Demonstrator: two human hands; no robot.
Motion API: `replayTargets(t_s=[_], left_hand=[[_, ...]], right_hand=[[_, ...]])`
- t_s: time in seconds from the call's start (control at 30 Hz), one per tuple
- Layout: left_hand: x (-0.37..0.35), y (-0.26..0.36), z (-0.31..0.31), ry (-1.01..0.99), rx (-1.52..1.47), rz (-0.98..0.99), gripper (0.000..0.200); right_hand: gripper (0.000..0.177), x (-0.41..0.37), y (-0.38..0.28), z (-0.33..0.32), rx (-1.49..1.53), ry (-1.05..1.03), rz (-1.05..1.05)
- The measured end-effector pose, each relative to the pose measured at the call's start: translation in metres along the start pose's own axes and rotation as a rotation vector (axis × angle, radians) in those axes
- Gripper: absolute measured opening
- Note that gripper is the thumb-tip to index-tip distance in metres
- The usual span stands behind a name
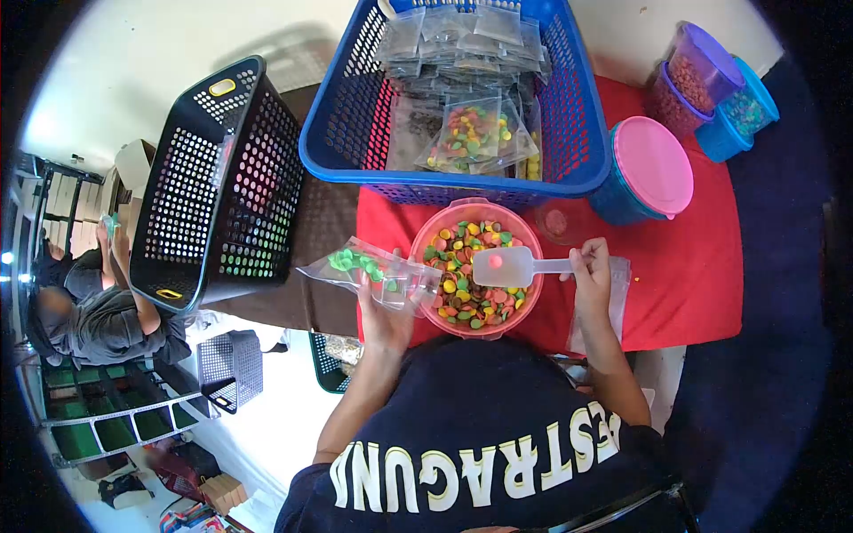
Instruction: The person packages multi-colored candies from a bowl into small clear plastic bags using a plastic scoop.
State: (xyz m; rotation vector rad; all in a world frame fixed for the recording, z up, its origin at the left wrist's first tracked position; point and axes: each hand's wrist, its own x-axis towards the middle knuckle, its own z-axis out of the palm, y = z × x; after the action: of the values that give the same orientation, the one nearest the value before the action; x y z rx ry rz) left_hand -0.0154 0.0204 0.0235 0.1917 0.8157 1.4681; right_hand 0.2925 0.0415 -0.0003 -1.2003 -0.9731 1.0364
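Observation:
My left hand [384, 315] grips a clear plastic bag [404, 280], tilted on its side with several green pieces [354, 263] at its far end. The bag's near end reaches the rim of a pink bowl [426, 311]. Round chips [464, 306] in yellow, green, pink and brown fill the bowl. My right hand [591, 271] is closed on the handle of a white scoop [505, 267], held over the bowl. One pink chip [495, 262] shows in the scoop. Beside my right hand, flat clear bags [619, 298] lie on the red cloth.
Behind the bowl stands a blue basket [462, 182] of filled bags [466, 133]. A black basket [253, 195] is at left. Tubs, one with a pink lid [653, 167], stand on the red cloth [689, 293]. Another person [98, 315] is at far left.

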Motion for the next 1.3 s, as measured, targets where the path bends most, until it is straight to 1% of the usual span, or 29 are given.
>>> replayTargets(t_s=[0.1,0.17,0.2,0.27,0.33,0.37,0.4,0.43,0.6,0.67,0.7,0.73,0.8,0.83,0.87,0.93,0.97,1.0,1.07,1.1,1.17,1.2,1.27,1.3], left_hand=[[0.001,-0.001,-0.001,0.0,-0.016,-0.001,0.062],[0.003,-0.001,-0.003,0.002,-0.021,0.004,0.061],[0.003,-0.001,-0.004,0.001,-0.02,0.007,0.061],[0.002,-0.001,-0.006,0.002,-0.019,0.007,0.061],[0.002,-0.001,-0.007,-0.043,0.047,0.008,0.081],[0.002,-0.001,-0.007,-0.043,0.048,0.007,0.081],[0.002,-0.002,-0.007,-0.019,0.029,0.012,0.07],[0.002,-0.003,-0.006,0.005,0.01,0.017,0.061],[0.003,-0.003,-0.007,0.009,0.016,0.022,0.064],[0.004,-0.003,-0.006,-0.001,0.02,0.028,0.065],[0.003,-0.002,-0.006,-0.009,0.022,0.021,0.066],[0.002,-0.001,-0.007,-0.015,0.025,0.012,0.067],[0.001,-0.002,-0.007,-0.007,0.024,0.013,0.067],[0.002,-0.002,-0.006,-0.003,0.022,0.016,0.068],[0.002,-0.003,-0.006,-0.003,0.021,0.014,0.068],[0.003,-0.003,-0.007,0.007,0.02,0.018,0.069],[0.003,-0.004,-0.006,0.007,0.019,0.016,0.069],[0.002,-0.003,-0.005,0.006,0.023,0.012,0.069],[0.001,-0.003,-0.005,0.008,0.028,0.013,0.07],[0.001,-0.002,-0.005,0.012,0.032,0.015,0.07],[0.001,-0.002,-0.005,0.015,0.036,0.016,0.07],[0.002,-0.003,-0.006,0.001,0.032,0.014,0.069],[0.002,-0.003,-0.007,-0.012,0.029,0.012,0.068],[0.002,-0.003,-0.007,-0.002,0.031,0.015,0.067]], right_hand=[[0.02,-0.001,-0.004,0.001,-0.012,0.012,-0.005],[0.021,-0.002,0.006,-0.004,-0.662,-0.004,-0.328],[0.021,-0.002,0.0,-0.003,-0.66,-0.008,-0.329],[0.024,-0.004,-0.019,0.0,-0.889,-0.118,-0.742],[0.027,-0.007,-0.025,0.006,-0.851,-0.114,-0.77],[0.028,-0.009,-0.029,0.01,-0.788,-0.129,-0.805],[0.029,-0.01,-0.031,0.013,-0.725,-0.142,-0.84],[0.03,-0.013,-0.027,0.013,-0.729,-0.177,-0.828],[0.024,-0.028,-0.005,0.037,-0.754,-0.254,-0.761],[0.019,-0.033,0.004,0.043,-0.762,-0.307,-0.588],[0.016,-0.034,0.005,0.044,-0.727,-0.254,-0.56],[0.016,-0.034,0.009,0.043,-0.723,-0.258,-0.56],[0.016,-0.034,0.02,0.037,-0.651,-0.135,-0.349],[0.017,-0.032,0.023,0.033,-0.601,-0.155,-0.25],[0.017,-0.032,0.026,0.029,-0.602,-0.153,-0.249],[0.018,-0.03,0.022,0.027,-0.443,-0.087,-0.149],[0.018,-0.029,0.032,0.021,-0.421,-0.094,-0.075],[0.018,-0.028,0.03,0.021,-0.422,-0.094,-0.076],[0.018,-0.027,0.023,0.022,-0.44,-0.083,-0.162],[0.018,-0.026,0.018,0.023,-0.438,-0.085,-0.163],[0.018,-0.025,0.003,0.025,-0.656,-0.134,-0.384],[0.018,-0.023,-0.004,0.026,-0.655,-0.134,-0.384],[0.017,-0.021,-0.017,0.028,-0.79,-0.247,-0.652],[0.017,-0.022,-0.02,0.029,-0.789,-0.246,-0.651]])
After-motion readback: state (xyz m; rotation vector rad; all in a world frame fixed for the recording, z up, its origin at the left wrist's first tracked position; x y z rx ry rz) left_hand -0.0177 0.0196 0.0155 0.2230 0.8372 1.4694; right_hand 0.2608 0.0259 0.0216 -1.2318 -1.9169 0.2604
